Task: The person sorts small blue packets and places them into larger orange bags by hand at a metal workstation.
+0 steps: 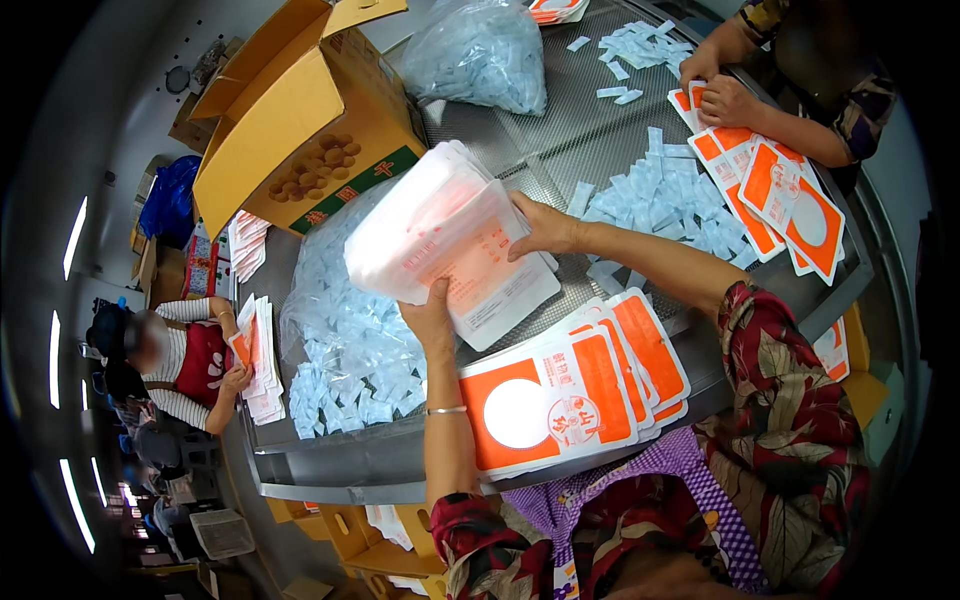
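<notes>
A thick stack of white and orange packaging pouches (442,232) is raised over the metal table, gripped from both sides. My left hand (433,319) holds its lower edge, thumb on the printed face. On the far right edge, my right hand (544,225) pinches the stack with thumb and fingers. The upper pouches look blurred. Just below, nearest my body, a fanned pile of orange and white pouches (555,397) lies face up at the table edge. Small pale-blue sachets (660,199) are heaped beyond my right forearm, and more sachets (352,390) spill from a clear plastic bag (330,277) left of my left hand.
An open yellow carton (322,127) stands at the upper left beside another clear bag of sachets (480,60). Opposite, a person's hands (720,97) hold pouches above an overlapping pile (795,199). At left, another person (187,352) handles pouches. Cartons (382,536) sit below the table edge.
</notes>
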Tool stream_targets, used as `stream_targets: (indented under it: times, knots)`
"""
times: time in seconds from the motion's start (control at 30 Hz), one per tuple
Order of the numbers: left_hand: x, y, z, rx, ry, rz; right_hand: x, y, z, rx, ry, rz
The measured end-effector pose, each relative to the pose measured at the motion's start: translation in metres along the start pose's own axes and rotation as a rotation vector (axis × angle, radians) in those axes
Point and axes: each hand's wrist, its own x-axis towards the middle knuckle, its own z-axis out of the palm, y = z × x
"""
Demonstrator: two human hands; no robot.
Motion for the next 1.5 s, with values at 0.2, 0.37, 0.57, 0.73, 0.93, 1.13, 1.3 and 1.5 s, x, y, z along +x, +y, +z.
stream_targets:
  times: [0.2,0.37,0.57,0.73,0.93,1.13,1.3,1.5]
  knots:
    - [0.000,0.005,0.008,0.000,0.113,0.148,-0.003,-0.023,-0.002,-0.067,0.077,-0.018]
    - [-0.016,-0.029,-0.025,0.409,-0.094,0.198,-0.020,0.006,-0.003,-0.128,0.020,-0.166]
    - [-0.031,0.007,-0.015,0.324,-0.083,-0.003,-0.023,-0.003,-0.001,-0.130,0.007,0.000]
    - [-0.024,-0.007,-0.019,0.301,-0.142,0.024,-0.018,0.003,0.002,-0.081,0.091,0.078]
    - [-0.013,0.039,0.002,0.021,-0.038,-0.046,-0.013,-0.044,-0.022,-0.016,0.073,-0.002]
    - [-0.040,0.122,0.040,-0.199,-0.048,0.060,-0.059,-0.145,-0.076,0.239,-0.076,0.035]
    - [-0.086,0.167,0.099,-0.182,-0.180,-0.007,-0.143,-0.163,-0.116,0.229,-0.024,-0.049]
    - [-0.116,0.099,0.136,-0.040,-0.306,0.150,-0.229,-0.096,-0.111,0.225,0.240,-0.291]
